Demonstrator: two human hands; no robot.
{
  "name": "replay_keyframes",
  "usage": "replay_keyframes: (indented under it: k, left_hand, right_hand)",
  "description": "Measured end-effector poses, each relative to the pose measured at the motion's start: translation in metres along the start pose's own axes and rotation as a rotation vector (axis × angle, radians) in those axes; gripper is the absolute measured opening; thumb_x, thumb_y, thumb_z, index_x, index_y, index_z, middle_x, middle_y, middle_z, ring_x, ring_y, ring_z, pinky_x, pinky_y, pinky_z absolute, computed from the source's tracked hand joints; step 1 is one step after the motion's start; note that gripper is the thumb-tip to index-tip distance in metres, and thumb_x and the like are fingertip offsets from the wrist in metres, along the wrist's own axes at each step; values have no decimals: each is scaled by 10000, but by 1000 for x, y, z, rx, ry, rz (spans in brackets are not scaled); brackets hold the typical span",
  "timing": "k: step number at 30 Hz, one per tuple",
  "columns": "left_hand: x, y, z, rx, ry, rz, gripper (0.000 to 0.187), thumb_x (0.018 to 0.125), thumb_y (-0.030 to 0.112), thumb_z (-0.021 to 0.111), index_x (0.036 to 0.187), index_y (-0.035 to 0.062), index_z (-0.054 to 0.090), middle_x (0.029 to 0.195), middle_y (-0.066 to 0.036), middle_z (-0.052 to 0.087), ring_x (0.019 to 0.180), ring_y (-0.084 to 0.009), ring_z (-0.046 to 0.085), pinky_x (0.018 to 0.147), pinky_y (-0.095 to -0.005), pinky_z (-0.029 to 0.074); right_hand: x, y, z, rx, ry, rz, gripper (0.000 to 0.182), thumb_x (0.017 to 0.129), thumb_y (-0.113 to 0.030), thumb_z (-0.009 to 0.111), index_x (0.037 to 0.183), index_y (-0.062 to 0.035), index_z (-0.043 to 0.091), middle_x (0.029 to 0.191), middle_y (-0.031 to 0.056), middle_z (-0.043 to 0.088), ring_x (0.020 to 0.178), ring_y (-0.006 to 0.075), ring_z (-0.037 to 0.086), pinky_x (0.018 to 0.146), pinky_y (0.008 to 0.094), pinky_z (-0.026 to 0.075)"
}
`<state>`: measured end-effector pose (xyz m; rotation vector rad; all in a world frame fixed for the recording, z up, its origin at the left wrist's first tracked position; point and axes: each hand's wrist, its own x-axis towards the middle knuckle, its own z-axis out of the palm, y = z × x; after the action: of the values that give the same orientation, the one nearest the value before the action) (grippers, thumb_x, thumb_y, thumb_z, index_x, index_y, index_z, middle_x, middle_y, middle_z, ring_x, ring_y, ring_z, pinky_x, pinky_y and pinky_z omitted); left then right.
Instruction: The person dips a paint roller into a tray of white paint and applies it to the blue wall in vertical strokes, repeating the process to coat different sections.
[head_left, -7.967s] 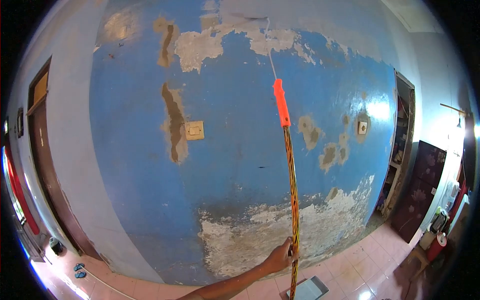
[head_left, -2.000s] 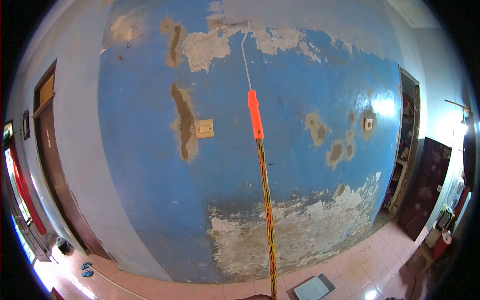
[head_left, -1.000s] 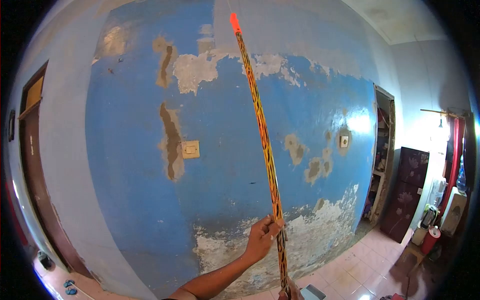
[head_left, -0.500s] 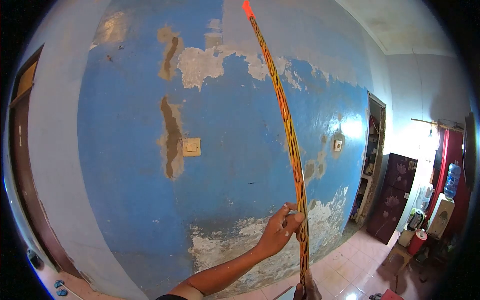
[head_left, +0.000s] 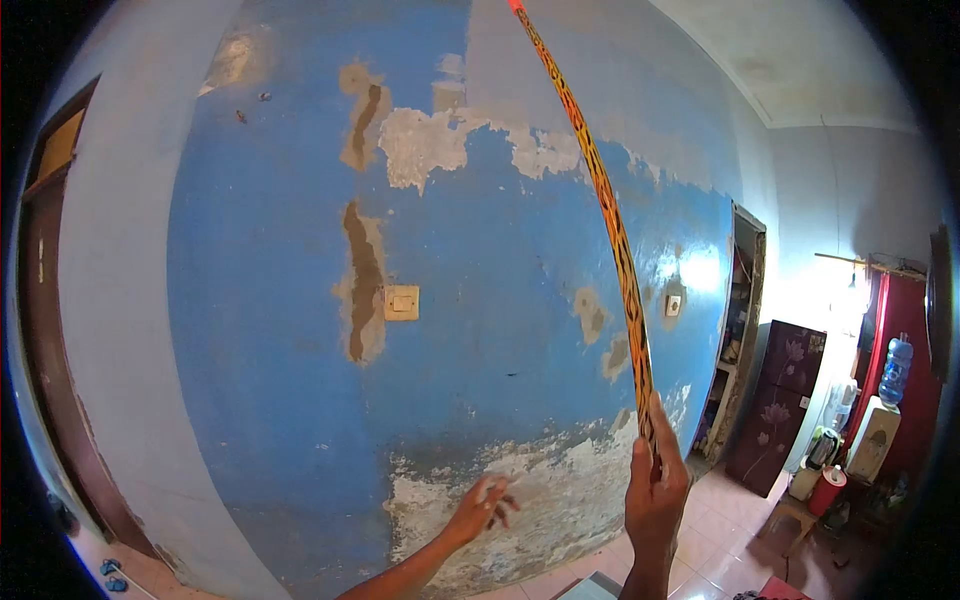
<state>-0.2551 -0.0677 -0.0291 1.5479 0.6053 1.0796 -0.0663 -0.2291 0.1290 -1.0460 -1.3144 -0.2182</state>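
Observation:
My right hand (head_left: 656, 490) is wrapped round the lower part of a long pole (head_left: 610, 215), patterned in yellow, orange and black. The pole rises from my fist, leaning to the left, and its orange-red top end (head_left: 516, 5) meets the upper edge of the view; anything beyond is cut off. My left hand (head_left: 485, 507) is in the air to the left of the pole, apart from it, fingers loosely bent and spread with nothing in them. Behind both hands stands a blue wall (head_left: 280, 330) with peeled, whitish patches of bare plaster (head_left: 430, 500).
On the wall are a light switch (head_left: 402, 303) and a socket (head_left: 674, 306). To the right are a doorway (head_left: 735, 330), a dark flowered fridge (head_left: 775, 410) and a water dispenser (head_left: 873, 440) with a blue bottle. A brown door (head_left: 60, 370) stands left; slippers (head_left: 113, 575) lie on the floor.
My left hand has let go of the pole and moved left and down. My right hand has risen into fuller view, and the pole has shifted to the right.

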Motion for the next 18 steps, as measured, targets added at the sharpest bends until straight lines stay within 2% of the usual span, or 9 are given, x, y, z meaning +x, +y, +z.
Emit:
replay_keyframes:
  k: [1, 7, 9, 11, 12, 13, 14, 15, 18]
  left_hand:
    - [-9, -14, -14, -2, 39, -46, 580, 954, 528, 431, 1286, 54, 388, 908, -121, 631, 612, -144, 615, 456, -254, 399]
    - [-70, -127, -107, -76, 208, -401, 902, 910, 575, 481, 1459, -7, 65, 930, -172, 657, 599, -192, 638, 441, -298, 435]
    - [-99, -153, -128, -54, 308, -502, 934, 902, 586, 484, 1468, -6, 36, 914, -168, 663, 620, -199, 651, 470, -305, 461]
    - [-130, -185, -157, -96, 285, -565, 943, 893, 596, 492, 1466, -15, 57, 947, -161, 658, 640, -194, 653, 505, -306, 479]
    - [-145, -207, -154, -77, 436, -480, 592, 921, 480, 483, 1284, 40, 323, 886, -140, 654, 592, -202, 636, 460, -320, 463]
    - [-160, -228, -153, -55, 584, -388, 330, 949, 363, 474, 1102, 94, 588, 825, -119, 649, 545, -211, 619, 414, -333, 447]
    - [-175, -232, -154, -35, 613, -418, 358, 945, 385, 458, 1152, 110, 556, 795, -125, 644, 474, -209, 590, 353, -320, 393]
    - [-192, -234, -155, -16, 645, -449, 392, 941, 407, 442, 1202, 126, 524, 766, -130, 639, 403, -207, 562, 292, -306, 338]
    - [-230, -251, -152, 0, 709, -415, 428, 945, 412, 429, 1266, 132, 471, 771, -133, 647, 453, -228, 599, 312, -308, 368]
  right_hand:
    - [10, -3, 3, 12, -4, -47, 449, 963, -126, 453, 1396, -15, 407, 728, 84, 595, 495, 84, 402, 448, 288, 345]
    - [77, -18, 27, -43, 44, -130, 440, 964, -141, 468, 1403, -118, 435, 696, 38, 556, 509, 69, 390, 447, 269, 327]
    - [109, -10, 38, -52, 48, -141, 440, 965, -148, 470, 1402, -114, 435, 687, 32, 533, 525, 75, 385, 467, 268, 338]
    - [152, 19, 54, -98, 239, -604, 441, 962, -145, 479, 1401, -122, 439, 674, 21, 504, 539, 77, 370, 483, 267, 338]
    - [158, 4, 53, -98, 240, -608, 441, 962, -145, 479, 1401, -122, 439, 674, 21, 504, 539, 77, 370, 483, 267, 338]
    - [160, -17, 48, 5, 144, -402, 437, 960, -138, 482, 1395, -122, 447, 690, 26, 511, 550, 76, 371, 490, 266, 343]
    - [166, -33, 46, 109, 48, -198, 432, 959, -132, 485, 1390, -123, 455, 707, 31, 517, 560, 76, 372, 496, 265, 347]
    - [177, -39, 46, 111, 51, -206, 432, 959, -132, 485, 1390, -123, 455, 707, 31, 517, 560, 76, 372, 496, 265, 347]
    - [212, -52, 49, -18, 71, -236, 418, 951, -117, 493, 1369, -127, 485, 727, 49, 550, 569, 76, 399, 514, 255, 382]
